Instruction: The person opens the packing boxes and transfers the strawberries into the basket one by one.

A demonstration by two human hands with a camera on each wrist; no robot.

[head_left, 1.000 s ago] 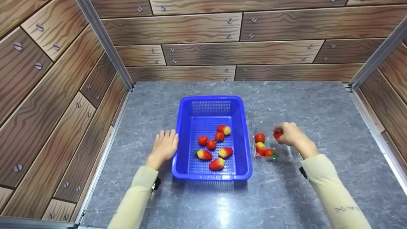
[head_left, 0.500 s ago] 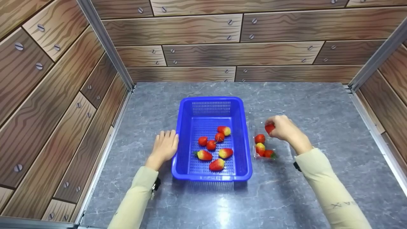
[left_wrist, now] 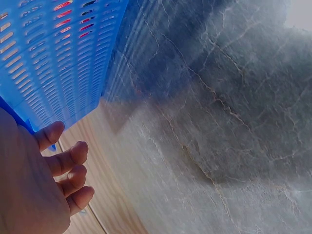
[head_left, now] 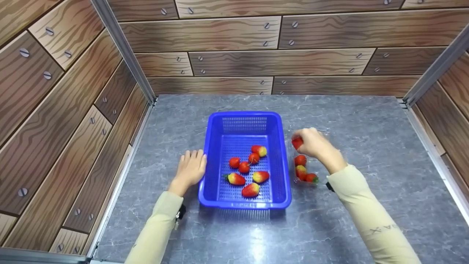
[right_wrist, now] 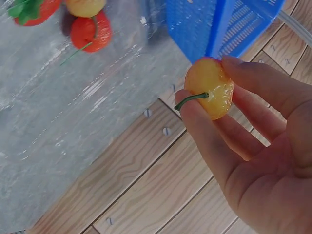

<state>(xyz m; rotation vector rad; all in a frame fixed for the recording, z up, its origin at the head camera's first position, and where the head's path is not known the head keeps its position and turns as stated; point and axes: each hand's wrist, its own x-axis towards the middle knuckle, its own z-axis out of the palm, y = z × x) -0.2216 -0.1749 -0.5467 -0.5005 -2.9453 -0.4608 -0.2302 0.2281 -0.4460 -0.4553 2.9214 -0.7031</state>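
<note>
1. Blue basket (head_left: 244, 204): loose fruits (head_left: 250, 190) lie middle to near, floor running on to the far wall (head_left: 244, 124)
2. Left hand (head_left: 189, 168), fingers relaxed, touches the left rim (head_left: 209, 135)
3. Right hand (head_left: 314, 144) pinches a red-yellow fruit (right_wrist: 220, 100) just outside the right rim (head_left: 285, 165)

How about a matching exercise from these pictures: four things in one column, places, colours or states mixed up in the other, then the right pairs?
Things:
1. Blue basket
2. Left hand
3. Right hand
4. Held fruit

Descriptions:
A. Pinching something between thumb and fingers
B. Yellow and red, with a green stem
C. Seven fruits lie inside
D. At the basket's left side

Right pairs: 1-C, 2-D, 3-A, 4-B
</note>
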